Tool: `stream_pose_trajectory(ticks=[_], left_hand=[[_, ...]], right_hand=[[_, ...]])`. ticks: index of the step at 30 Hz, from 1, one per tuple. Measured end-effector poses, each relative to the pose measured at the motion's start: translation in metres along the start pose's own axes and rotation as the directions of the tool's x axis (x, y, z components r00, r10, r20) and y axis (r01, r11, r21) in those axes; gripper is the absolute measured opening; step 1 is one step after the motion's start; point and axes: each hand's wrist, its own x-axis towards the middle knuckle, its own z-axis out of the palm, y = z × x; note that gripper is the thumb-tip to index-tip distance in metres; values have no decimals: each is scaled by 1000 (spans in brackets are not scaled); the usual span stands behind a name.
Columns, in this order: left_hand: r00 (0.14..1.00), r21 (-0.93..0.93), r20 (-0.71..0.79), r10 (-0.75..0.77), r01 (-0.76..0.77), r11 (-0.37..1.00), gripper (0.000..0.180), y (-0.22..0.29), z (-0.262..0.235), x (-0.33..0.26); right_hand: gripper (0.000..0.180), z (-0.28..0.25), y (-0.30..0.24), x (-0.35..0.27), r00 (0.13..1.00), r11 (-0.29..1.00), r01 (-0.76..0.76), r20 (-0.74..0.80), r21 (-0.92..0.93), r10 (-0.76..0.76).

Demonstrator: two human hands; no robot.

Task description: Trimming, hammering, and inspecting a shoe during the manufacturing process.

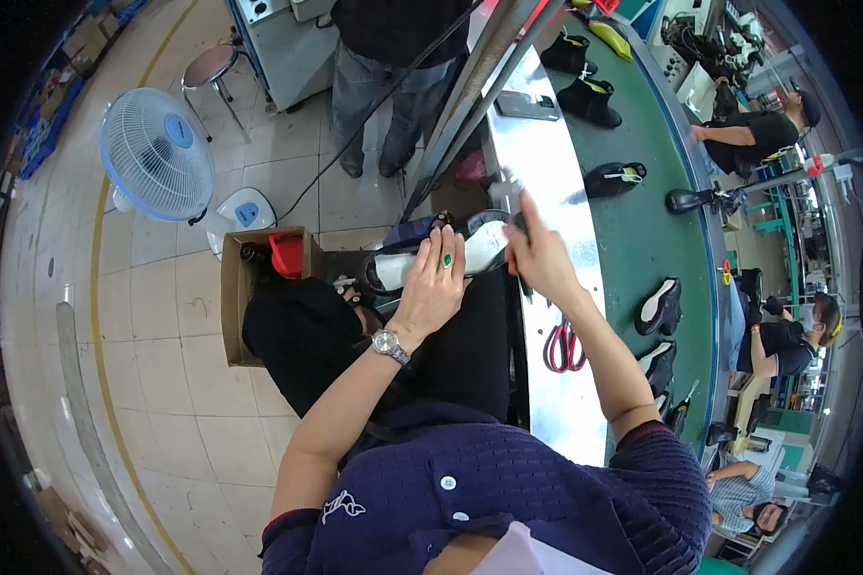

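A dark shoe (441,251) with a white sole lies sole-up across my lap, over black trousers. My left hand (433,287), with a green ring and a wristwatch, presses on the middle of the sole and holds the shoe. My right hand (539,257) is closed at the shoe's toe end, its fingers around a small dark tool that is mostly hidden. Both forearms reach in from the lower edge, above my dark blue shirt.
A metal bench (556,383) at my right holds red-handled scissors (564,347). Beyond it a green conveyor (633,240) carries several black shoes. A cardboard box (244,287) and a white fan (156,153) stand on the tiled floor. A person (393,67) stands ahead; others sit at right.
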Motion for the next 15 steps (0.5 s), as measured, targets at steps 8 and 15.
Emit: stream_pose_trajectory(ticks=[8, 15], left_hand=[[1000, -54, -22, -17, 16, 998, 66, -1, -2, 0], [997, -18, -67, -44, 43, 999, 63, -5, 6, -7]], right_hand=[[62, 6, -15, 2, 995, 996, 83, -52, -38, -85], [64, -5, -39, 2, 982, 942, 158, 151, -297, -117]])
